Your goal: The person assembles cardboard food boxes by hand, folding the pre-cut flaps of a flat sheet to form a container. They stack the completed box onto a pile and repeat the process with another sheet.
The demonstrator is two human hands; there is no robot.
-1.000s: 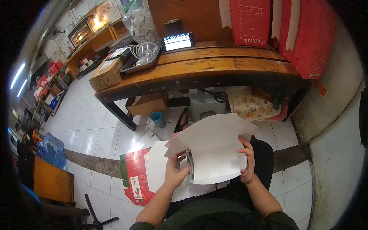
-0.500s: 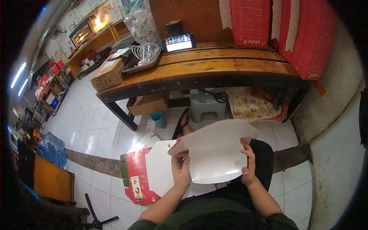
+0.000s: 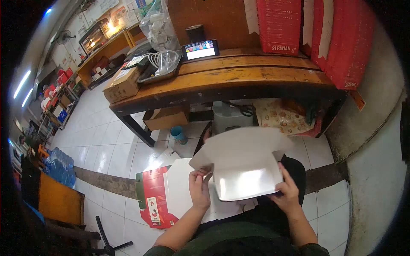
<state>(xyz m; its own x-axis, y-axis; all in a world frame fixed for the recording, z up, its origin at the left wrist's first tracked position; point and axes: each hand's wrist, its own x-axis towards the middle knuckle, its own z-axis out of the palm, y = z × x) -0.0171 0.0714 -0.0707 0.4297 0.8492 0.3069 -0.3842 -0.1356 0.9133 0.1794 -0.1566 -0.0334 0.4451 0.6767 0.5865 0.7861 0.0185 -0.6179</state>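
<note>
A cardboard food box (image 3: 245,160), white inside, is held over my lap, partly folded with its back panel raised. At its left side my left hand (image 3: 199,187) is closed on a flap near the corner. My right hand (image 3: 288,187) grips the right wall, thumb near the front edge and fingers outside. To the left, flat unfolded box blanks (image 3: 156,196) lie on the floor, one showing a red and green printed face, with white cardboard overlapping it.
A wooden bench (image 3: 252,74) stands ahead, bearing a phone (image 3: 200,50), a black tray (image 3: 160,70) and stacked red boxes (image 3: 279,27). Below it are a grey stool (image 3: 230,115) and a carton (image 3: 166,117). A blue cup (image 3: 178,135) is on the floor. Water bottles (image 3: 60,166) stand left.
The box's walls have come up more squarely, and its front edge has straightened. My right hand has moved slightly right and down along the side; my left hand stays at the left flap.
</note>
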